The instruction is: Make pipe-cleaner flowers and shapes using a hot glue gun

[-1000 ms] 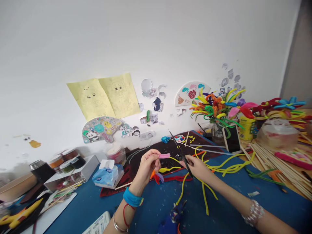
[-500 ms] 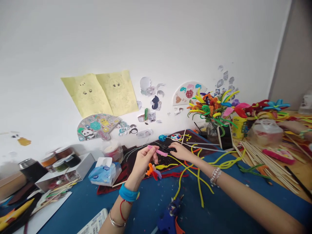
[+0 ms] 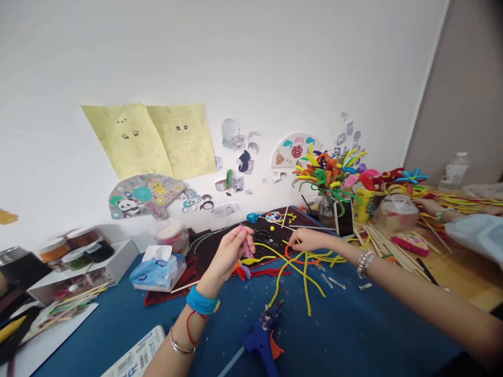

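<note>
My left hand (image 3: 232,248) is closed around a bent pink pipe cleaner (image 3: 247,242), which pokes out above and below the fingers. My right hand (image 3: 307,240) is over the craft strands, fingers curled down and pressed together. Its fingertips are at an orange pipe cleaner (image 3: 288,255); whether they grip it is not clear. Black scissors (image 3: 262,234) lie between the hands on the dark mat. Yellow pipe cleaners (image 3: 304,283) sprawl below my right hand. An orange and purple piece (image 3: 243,270) and red strands (image 3: 267,274) are under my left hand.
A blue glue gun (image 3: 261,337) lies at the front. To the left are a tissue pack (image 3: 157,268) and paint jars (image 3: 74,251). A vase of pipe-cleaner flowers (image 3: 328,175), a phone (image 3: 344,219) and wooden sticks (image 3: 387,248) are at right, with another person's arm (image 3: 436,209) beyond.
My right hand has left the scissors, which now lie on the mat, and moved right to the orange strand. The pink pipe cleaner has swung from nearly level to upright. The view has shifted right.
</note>
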`<state>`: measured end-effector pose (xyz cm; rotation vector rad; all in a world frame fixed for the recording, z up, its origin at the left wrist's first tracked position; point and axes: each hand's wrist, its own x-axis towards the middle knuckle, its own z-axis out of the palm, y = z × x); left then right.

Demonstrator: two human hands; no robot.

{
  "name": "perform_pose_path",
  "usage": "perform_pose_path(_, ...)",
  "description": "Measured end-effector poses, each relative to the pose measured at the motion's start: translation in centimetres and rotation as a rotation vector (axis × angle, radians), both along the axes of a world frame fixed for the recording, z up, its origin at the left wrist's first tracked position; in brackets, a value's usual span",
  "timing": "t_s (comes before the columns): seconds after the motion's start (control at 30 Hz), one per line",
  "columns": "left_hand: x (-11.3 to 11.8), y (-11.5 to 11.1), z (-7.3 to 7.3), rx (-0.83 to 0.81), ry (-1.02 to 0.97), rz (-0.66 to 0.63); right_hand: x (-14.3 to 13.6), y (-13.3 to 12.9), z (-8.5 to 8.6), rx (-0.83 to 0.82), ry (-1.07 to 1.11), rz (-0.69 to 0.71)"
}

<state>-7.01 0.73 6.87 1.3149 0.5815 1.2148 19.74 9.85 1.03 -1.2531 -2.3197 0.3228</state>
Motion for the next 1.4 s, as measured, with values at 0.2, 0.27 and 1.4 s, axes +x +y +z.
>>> perform_pose_path(0.2,0.2,0.0,-0.5,-0.148,-0.031,-0.173,-4.3,-2.8,-2.3,0.0,-0.208,0.428)
perform_pose_path(0.27,0.3,-0.1,-0.5,-0.147,-0.012,-0.177,-5.1,-3.3,-2.7,0.033,-0.246,0.467)
perform_pose_path(1.4,1.0,-0.3,-0.7,0.008,-0.079,-0.109,-6.9,-9.8,5.4,0.431,0.293,-0.029)
